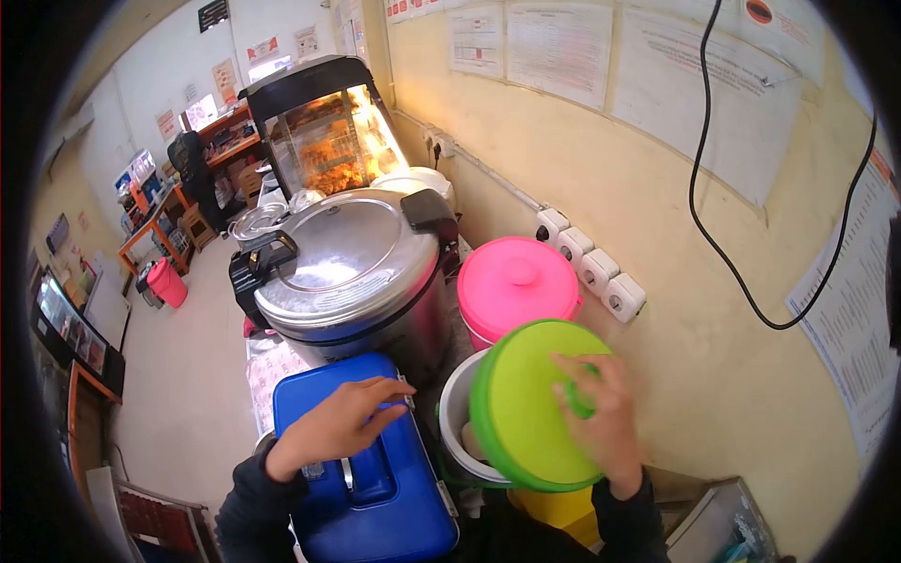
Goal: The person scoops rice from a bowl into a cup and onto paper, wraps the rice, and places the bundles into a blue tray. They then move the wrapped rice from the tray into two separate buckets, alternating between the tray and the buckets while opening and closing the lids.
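My right hand grips the knob of a round green lid, which is tilted over a white bucket. Part of the bucket's opening shows to the left of the lid, with something pale inside, mostly hidden. Above the blue cooler box hovers my left hand, its fingers stretched out and holding nothing. Its fingertips are near the latch on the cooler's right edge. Just behind the green lid stands a bucket with a pink lid.
A large steel rice cooker with black handles stands behind the cooler box. Beyond it is a lit glass food warmer. White sockets line the wall at right, and a black cable hangs there. A yellow container is below the lid.
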{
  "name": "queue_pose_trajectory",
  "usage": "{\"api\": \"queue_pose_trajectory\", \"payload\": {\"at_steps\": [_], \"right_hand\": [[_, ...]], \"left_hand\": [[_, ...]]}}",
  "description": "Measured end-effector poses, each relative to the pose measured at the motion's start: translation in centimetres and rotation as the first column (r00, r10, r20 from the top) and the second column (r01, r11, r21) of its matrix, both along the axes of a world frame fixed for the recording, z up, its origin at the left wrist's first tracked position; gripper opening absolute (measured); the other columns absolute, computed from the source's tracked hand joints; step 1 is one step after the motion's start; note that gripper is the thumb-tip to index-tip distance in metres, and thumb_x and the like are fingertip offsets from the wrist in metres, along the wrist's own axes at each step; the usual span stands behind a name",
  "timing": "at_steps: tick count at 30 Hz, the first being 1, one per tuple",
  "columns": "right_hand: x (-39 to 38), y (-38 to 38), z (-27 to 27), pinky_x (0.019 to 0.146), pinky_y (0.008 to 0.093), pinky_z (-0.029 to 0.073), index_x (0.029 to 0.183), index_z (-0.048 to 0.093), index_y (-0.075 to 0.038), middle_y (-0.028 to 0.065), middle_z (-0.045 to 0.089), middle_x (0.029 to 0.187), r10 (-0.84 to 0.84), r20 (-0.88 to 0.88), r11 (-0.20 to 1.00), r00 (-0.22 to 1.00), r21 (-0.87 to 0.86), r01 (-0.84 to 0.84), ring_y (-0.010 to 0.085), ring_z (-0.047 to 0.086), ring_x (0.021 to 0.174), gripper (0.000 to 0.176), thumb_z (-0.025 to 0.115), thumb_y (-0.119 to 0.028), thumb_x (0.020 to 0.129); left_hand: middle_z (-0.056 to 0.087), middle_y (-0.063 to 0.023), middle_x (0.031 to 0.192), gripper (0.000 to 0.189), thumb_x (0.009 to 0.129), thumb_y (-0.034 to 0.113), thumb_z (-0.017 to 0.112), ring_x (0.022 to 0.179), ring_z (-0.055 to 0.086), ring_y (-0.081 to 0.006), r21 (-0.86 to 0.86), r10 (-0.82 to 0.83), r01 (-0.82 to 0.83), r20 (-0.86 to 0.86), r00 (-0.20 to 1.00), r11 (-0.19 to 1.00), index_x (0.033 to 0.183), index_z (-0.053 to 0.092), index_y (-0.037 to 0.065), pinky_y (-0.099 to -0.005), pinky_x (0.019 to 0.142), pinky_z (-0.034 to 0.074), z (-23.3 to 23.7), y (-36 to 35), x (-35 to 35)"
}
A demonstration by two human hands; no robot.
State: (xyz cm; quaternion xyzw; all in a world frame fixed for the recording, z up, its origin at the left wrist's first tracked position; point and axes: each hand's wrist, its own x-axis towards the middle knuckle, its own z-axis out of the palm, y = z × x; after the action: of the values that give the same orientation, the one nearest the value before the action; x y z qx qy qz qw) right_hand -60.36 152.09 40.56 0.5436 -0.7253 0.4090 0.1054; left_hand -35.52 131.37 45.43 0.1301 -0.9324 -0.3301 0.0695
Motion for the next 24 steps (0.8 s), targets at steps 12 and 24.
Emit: {"api": "queue_pose_trajectory", "payload": {"at_steps": [12,24], "right_hand": [[3.6,-5.0,-4.4,0.084,0.0411,0.049,0.133,0.06,-0.02,0.0111,0.055,0.109,0.126,-0.158,0.954,0.979,0.291,-0.076,0.0317,0.051,0.102,0.067,0.078,-0.008,0.07],[2.4,-4.4,-4.6,0.088,0.0422,0.049,0.133,0.061,-0.02,0.0119,0.058,0.113,0.201,-0.066,0.906,0.977,0.393,-0.16,0.0336,0.052,0.107,0.047,0.069,-0.03,0.087]], "left_hand": [[0.064,-0.0193,0.119,0.026,0.097,0.014,0.06,0.108,0.062,-0.0394,0.058,0.206,-0.205,-0.008,0.979,0.977,0.119,0.06,0.001,-0.0416,0.092,0.051,-1.3,0.3,7.5],[0.053,-0.0234,0.136,0.033,0.098,0.021,0.06,0.122,0.053,-0.0415,-0.104,-0.086,0.078,-0.08,0.993,0.992,0.125,0.058,0.002,-0.0449,0.101,0.046,-3.8,-1.5,0.9]]}}
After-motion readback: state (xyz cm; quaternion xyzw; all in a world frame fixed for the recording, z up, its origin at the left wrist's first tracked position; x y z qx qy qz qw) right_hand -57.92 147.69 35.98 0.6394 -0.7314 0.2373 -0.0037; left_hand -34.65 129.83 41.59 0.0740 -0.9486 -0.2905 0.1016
